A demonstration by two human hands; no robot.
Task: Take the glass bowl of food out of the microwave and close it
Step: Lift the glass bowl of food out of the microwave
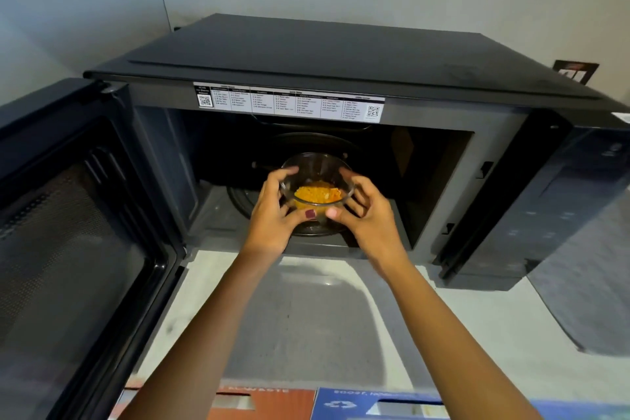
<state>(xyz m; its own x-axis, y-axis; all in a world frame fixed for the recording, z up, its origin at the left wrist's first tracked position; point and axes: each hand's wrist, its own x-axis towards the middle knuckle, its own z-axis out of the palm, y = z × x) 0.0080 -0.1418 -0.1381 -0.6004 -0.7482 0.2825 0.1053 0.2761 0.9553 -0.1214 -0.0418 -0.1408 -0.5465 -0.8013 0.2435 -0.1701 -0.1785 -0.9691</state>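
Note:
A black microwave (341,54) stands on a pale counter with its door (68,232) swung wide to the left. Inside the cavity, over the round turntable (238,199), is a clear glass bowl (317,167) holding orange-yellow food (317,191). My left hand (272,218) grips the bowl's left side and my right hand (368,215) grips its right side, thumbs meeting at the near rim. Whether the bowl rests on the turntable or is lifted I cannot tell.
The pale counter (306,317) runs in front of the microwave. The control panel (562,201) sits on the right of the cavity. Below the counter edge are a red bin lid (266,402) and a blue recycling lid (375,402). A grey wall stands behind.

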